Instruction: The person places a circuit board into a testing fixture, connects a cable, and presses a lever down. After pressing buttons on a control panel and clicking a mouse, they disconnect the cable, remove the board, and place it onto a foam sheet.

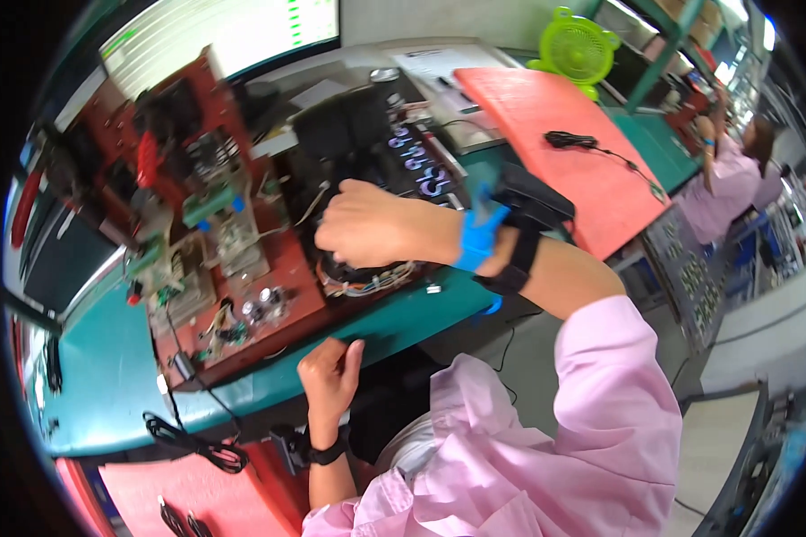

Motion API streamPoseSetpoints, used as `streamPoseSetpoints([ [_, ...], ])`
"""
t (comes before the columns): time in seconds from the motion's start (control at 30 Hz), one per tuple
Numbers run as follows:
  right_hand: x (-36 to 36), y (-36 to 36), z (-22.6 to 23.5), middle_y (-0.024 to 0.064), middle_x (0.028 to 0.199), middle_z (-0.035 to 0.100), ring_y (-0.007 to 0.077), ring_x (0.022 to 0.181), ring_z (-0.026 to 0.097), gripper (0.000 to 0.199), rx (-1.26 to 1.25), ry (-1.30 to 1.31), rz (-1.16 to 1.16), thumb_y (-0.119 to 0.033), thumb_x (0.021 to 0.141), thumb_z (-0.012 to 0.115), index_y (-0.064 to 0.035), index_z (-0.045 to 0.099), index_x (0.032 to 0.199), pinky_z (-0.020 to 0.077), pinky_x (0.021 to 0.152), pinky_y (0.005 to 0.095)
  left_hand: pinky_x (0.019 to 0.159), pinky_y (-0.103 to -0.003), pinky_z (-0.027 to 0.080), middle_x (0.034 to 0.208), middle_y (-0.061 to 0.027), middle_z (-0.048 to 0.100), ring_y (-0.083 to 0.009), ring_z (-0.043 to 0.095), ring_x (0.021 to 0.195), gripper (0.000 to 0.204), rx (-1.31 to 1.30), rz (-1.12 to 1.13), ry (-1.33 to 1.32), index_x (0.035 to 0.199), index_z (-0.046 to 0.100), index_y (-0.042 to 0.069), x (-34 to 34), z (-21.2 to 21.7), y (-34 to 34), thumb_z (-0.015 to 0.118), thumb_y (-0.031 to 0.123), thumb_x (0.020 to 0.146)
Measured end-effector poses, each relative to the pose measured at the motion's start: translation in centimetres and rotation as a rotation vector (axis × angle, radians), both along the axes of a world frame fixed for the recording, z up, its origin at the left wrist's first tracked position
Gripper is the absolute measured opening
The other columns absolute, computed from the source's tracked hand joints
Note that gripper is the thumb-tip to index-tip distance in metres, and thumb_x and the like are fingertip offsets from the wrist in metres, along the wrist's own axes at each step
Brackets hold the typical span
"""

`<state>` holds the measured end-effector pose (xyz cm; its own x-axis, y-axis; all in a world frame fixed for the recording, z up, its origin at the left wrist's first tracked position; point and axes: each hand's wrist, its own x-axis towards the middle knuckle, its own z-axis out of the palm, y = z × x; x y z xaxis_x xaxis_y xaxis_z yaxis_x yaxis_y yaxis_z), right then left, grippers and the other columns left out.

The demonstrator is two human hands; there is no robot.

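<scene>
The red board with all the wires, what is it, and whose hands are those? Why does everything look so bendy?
The picture comes from a small camera worn on a person's head, looking down. Its lens is very wide, so straight edges curve near the rim.

The two hands belong to that person, who wears a pink coat. The right hand, with a blue strap and a black band at the wrist, rests on a dark round part with thin wires around it. The left hand touches the near edge of the red board; I cannot tell if it grips anything.

The red board holds small electric parts and wires, and lies on a green table. Farther back are a screen, a red mat with a black cable, and a green fan. Another person in pink works at the far right.
</scene>
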<state>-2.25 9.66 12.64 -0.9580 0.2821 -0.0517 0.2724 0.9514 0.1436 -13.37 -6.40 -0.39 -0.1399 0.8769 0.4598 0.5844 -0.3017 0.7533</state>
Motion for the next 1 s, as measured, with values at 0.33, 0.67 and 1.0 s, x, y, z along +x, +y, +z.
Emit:
streamPoseSetpoints([
  [0.33, 0.1, -0.2, -0.8, 0.0075, 0.077, 0.066, 0.0249, 0.078, 0.061, 0.018, 0.013, -0.098, -0.058, -0.021, 0.069, 0.054, -0.0089, 0.067, 0.072, 0.0401, 0.068, 0.0385, 0.042, -0.030, 0.022, 0.049, -0.0082, 0.031, -0.0137, 0.027, 0.044, 0.035, -0.005, -0.059, -0.036, 0.057, 0.037, -0.001, 0.1, -0.5, -0.2, 0.060, 0.011, 0.080],
  [0.67, -0.2, 0.8, -3.3, 0.0076, 0.059, 0.060, 0.0255, 0.059, 0.056, 0.023, 0.086, 0.195, -0.122, -0.027, 0.065, 0.057, -0.0063, 0.063, 0.059, 0.0356, 0.067, 0.0377, 0.042, -0.031, 0.022, 0.049, -0.0077, 0.031, -0.0154, 0.027, 0.045, 0.031, -0.086, -0.060, -0.117, 0.059, 0.040, -0.002, 0.3, -0.4, 0.7, 0.059, 0.010, 0.081],
  [1.0, 6.8, 0.0, -0.5, 0.0096, 0.094, 0.060, 0.0272, 0.096, 0.052, 0.017, 0.083, 0.420, -0.189, -0.020, 0.077, 0.057, -0.0031, 0.061, 0.073, 0.0330, 0.088, 0.0457, 0.043, -0.038, 0.033, 0.054, -0.0163, 0.044, -0.0332, 0.045, 0.048, 0.033, -0.037, -0.083, -0.106, 0.059, 0.045, 0.001, 0.1, 1.0, 0.1, 0.062, 0.021, 0.079],
])
